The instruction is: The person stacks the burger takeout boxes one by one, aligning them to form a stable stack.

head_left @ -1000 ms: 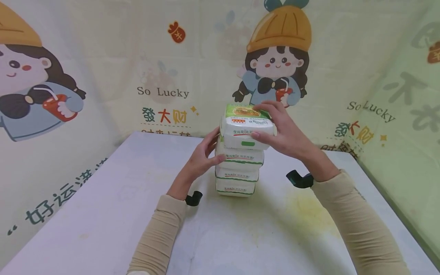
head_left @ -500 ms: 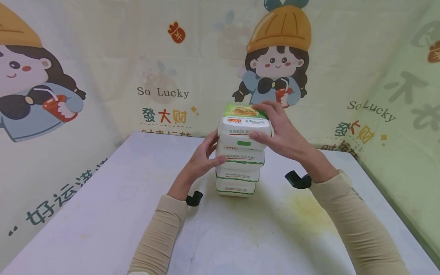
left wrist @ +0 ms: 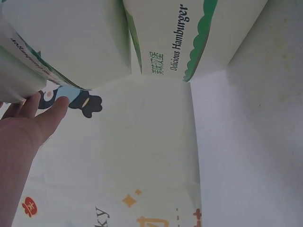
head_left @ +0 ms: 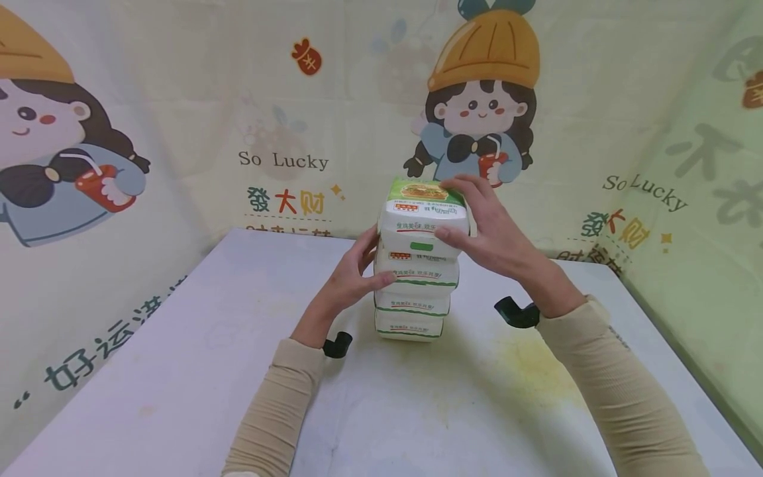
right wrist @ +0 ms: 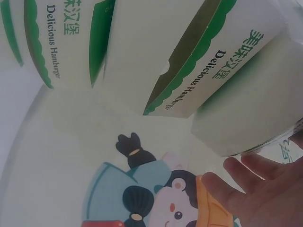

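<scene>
A stack of several hamburger boxes stands on the white table, white with green trim. The top hamburger box (head_left: 408, 228) carries a burger picture on its green lid. My right hand (head_left: 491, 228) grips it from the right, thumb on the front face and fingers over the lid. My left hand (head_left: 352, 275) holds the stack's left side, its thumb on the front of the second hamburger box (head_left: 423, 278) from the top; its other fingers are partly hidden behind. Below sit two more boxes, the lowest hamburger box (head_left: 408, 326) on the table. Printed box sides fill both wrist views.
The white table (head_left: 197, 371) has a yellowish stain (head_left: 536, 364) on the right. A printed cloth backdrop (head_left: 357, 99) with cartoon figures rises behind and at both sides. Black curved pieces (head_left: 517, 311) stick out at both wrists.
The right hand has shifted the top box slightly left, more in line with the boxes beneath. Over the last half second almost nothing moves. The left hand stays at the stack's side.
</scene>
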The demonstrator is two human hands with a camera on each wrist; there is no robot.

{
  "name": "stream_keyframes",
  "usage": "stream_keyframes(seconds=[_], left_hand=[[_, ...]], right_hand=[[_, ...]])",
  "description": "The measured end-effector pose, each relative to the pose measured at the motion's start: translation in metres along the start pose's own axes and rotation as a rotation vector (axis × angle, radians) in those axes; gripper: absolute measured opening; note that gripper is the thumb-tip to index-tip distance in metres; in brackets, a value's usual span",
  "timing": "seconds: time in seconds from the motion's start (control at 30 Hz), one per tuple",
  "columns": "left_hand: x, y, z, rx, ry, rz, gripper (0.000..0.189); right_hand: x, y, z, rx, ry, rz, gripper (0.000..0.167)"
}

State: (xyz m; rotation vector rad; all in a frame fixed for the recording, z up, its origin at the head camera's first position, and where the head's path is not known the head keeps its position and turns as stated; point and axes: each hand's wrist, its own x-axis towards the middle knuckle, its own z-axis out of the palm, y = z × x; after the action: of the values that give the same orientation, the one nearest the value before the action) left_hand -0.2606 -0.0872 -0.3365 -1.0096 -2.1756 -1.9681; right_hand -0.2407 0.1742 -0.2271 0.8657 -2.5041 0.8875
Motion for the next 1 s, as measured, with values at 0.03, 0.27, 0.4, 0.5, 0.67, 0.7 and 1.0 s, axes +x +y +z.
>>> stream_keyframes(seconds=[0.03, 0.27, 0.4, 0.5, 0.67, 0.7, 1.0], left_hand=[[-0.0003, 0.0001, -0.0001, -0.003, -0.002, -0.002, 0.097], [-0.0021, 0.0022, -0.0011, -0.018, -0.009, -0.015, 0.093], [-0.0025, 0.004, -0.0014, -0.025, -0.011, -0.021, 0.09], [-0.0026, 0.0047, -0.0016, -0.023, -0.007, -0.019, 0.089], [-0.0023, 0.0047, -0.0022, -0.015, 0.002, -0.007, 0.092], [-0.0023, 0.0049, -0.0024, -0.014, 0.003, -0.004, 0.094], [-0.0028, 0.0075, -0.0055, -0.01, 0.021, 0.009, 0.105]], right_hand=[[-0.0001, 0.0002, 0.0, 0.004, -0.001, 0.0, 0.072], [-0.0015, -0.0006, 0.0002, 0.016, -0.001, 0.011, 0.071], [-0.0017, -0.0011, 0.0008, 0.022, -0.001, 0.008, 0.073], [-0.0015, -0.0008, 0.0012, 0.024, 0.0, 0.005, 0.075], [-0.0014, -0.0005, 0.0012, 0.025, -0.002, 0.007, 0.075], [-0.0015, -0.0005, 0.0012, 0.026, -0.002, 0.007, 0.075], [-0.0056, 0.0034, -0.0011, 0.052, 0.022, -0.006, 0.065]])
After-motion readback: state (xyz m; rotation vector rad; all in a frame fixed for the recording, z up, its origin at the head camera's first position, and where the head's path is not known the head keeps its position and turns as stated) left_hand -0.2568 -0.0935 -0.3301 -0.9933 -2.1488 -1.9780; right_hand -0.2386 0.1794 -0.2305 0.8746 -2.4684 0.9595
